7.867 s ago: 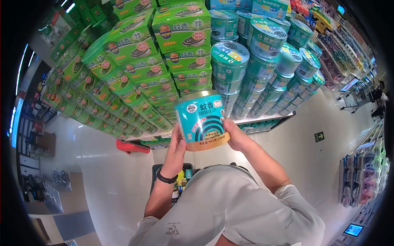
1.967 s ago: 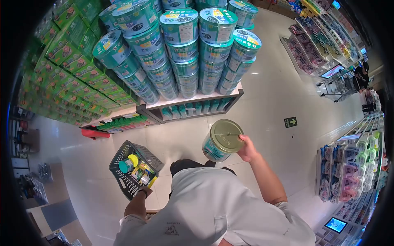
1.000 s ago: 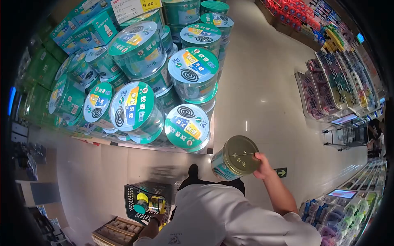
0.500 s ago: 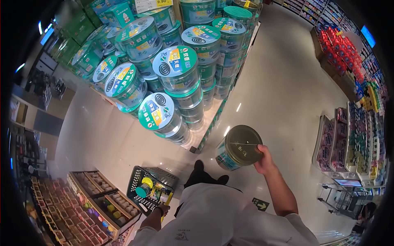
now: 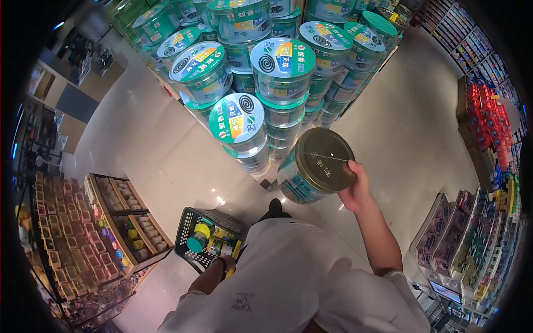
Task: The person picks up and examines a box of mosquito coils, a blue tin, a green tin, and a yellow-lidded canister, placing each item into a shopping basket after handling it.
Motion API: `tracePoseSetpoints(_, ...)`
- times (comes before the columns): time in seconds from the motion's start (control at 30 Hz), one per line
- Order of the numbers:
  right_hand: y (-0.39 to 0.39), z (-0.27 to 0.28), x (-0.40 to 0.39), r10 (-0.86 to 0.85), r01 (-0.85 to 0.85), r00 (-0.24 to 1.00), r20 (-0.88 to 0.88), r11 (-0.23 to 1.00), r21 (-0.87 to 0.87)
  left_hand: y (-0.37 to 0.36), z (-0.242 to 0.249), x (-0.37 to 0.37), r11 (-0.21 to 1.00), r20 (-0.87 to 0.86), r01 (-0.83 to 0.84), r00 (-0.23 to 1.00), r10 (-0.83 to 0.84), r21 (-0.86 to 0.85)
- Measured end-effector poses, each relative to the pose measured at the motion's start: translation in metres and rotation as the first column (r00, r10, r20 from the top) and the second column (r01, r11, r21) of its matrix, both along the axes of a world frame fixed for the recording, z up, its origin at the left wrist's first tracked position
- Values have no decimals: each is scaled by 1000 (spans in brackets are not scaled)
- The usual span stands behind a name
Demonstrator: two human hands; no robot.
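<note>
My right hand [image 5: 357,187] grips the edge of a round tub [image 5: 322,158] with a dark, brownish-gold lid and a printed teal side. The tub is tilted, lid toward me, in front of the stacked display. At my left side my left hand [image 5: 228,265], partly hidden by my shirt, is closed on the yellow handle of a dark green shopping basket [image 5: 186,228]. Inside the basket lie a teal-lidded container [image 5: 196,243], a yellow round item [image 5: 202,229] and some yellow-and-dark packs [image 5: 223,244].
Stacked mosquito coil tubs [image 5: 240,119] with green and blue lids rise ahead on a low platform. Wooden produce bins [image 5: 130,222] stand at the left. Shelves of packaged goods [image 5: 469,238] and a pile of red packs [image 5: 488,122] line the right.
The tub in my right hand has come up and closer to the stacked display. My view has shifted, with the display now farther right. The basket stays at my left side.
</note>
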State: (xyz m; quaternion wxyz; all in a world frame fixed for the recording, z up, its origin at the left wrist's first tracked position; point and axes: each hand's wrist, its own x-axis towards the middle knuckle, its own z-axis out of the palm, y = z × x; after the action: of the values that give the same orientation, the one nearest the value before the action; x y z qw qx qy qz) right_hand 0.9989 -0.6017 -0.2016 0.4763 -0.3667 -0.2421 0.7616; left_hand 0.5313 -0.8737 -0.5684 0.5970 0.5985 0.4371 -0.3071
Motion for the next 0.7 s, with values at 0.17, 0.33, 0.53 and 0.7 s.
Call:
tracePoseSetpoints(0.17,32,41,-24,64,-64,998,4,997,49,102,76,33,786,-87,-370,879,469,496)
tracePoseSetpoints(0.33,50,58,-41,184,-186,982,34,980,65,217,247,100,297,747,-952,251,616,75)
tracePoseSetpoints(0.53,59,65,-43,402,-402,916,-17,912,-82,239,353,181,251,903,-965,39,428,-78)
tracePoseSetpoints(0.7,71,71,-32,578,-572,815,50,815,-97,240,343,213,220,902,-917,-241,357,-332)
